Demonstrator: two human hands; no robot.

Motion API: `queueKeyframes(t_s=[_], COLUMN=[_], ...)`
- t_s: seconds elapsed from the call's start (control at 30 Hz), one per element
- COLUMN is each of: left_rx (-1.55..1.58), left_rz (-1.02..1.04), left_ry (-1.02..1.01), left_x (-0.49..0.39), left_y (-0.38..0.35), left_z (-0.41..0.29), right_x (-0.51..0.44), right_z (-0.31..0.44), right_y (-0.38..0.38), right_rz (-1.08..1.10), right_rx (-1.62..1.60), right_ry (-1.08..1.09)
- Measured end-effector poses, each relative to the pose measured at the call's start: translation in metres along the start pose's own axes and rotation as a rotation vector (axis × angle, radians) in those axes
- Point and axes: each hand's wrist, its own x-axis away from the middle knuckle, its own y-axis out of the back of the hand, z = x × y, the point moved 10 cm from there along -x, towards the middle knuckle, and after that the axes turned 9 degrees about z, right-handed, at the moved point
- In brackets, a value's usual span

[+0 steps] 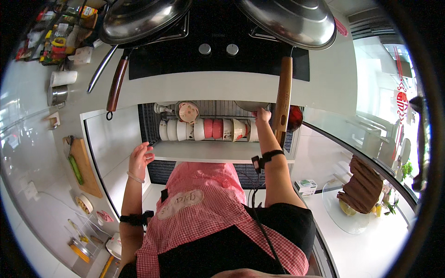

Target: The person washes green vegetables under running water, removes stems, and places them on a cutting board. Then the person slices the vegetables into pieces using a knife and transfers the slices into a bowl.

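My right hand [263, 115] reaches into an open drawer [205, 152] below the cooktop. Its fingers are curled at the edge of a pale dish [251, 105] partly under the counter; whether they grip it is hidden. A row of nested bowls, with white bowls [172, 130] and pink ribbed bowls [212, 128], lies on its side across the drawer rack. Behind the row sits a pink-patterned dish [188, 112], with a small glass item [162, 108] to its left. My left hand [140, 158] hovers at the drawer's left front corner, fingers apart, holding nothing.
Two lidded pans [146, 21] [292, 21] stand on the black cooktop [219, 64]. A wooden pan handle [285, 93] juts over the drawer near my right forearm; a brown handle [117, 83] overhangs at left. A cutting board [83, 168] with a cucumber [75, 169] lies on the left counter.
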Motion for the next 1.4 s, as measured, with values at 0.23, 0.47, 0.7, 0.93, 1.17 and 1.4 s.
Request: queueKeyframes(t_s=[0.23,0.47,0.7,0.93,1.17,1.4], left_rx=[0.009,-0.085,-0.452,-0.347,0.006,0.283], left_rz=[0.066,0.246,0.273,0.111,-0.051,-0.229], left_ry=[-0.082,-0.081,0.056,0.034,-0.106,-0.187], left_x=[-0.012,-0.001,0.013,0.063,0.115,0.15], left_y=[-0.003,-0.014,0.003,0.086,0.208,0.366], left_z=[-0.029,-0.019,0.007,0.032,0.07,0.106], right_x=[0.124,0.22,0.293,0.374,0.466,0.536], right_z=[0.074,0.078,0.061,-0.001,-0.104,-0.223], right_y=[0.017,-0.032,-0.187,-0.298,-0.387,-0.469], right_rz=[0.194,0.492,0.944,1.093,1.285,1.245], right_rx=[0.377,0.918,1.084,1.208,1.268,1.19], right_ry=[-0.124,-0.184,-0.004,-0.116,-0.106,-0.251])
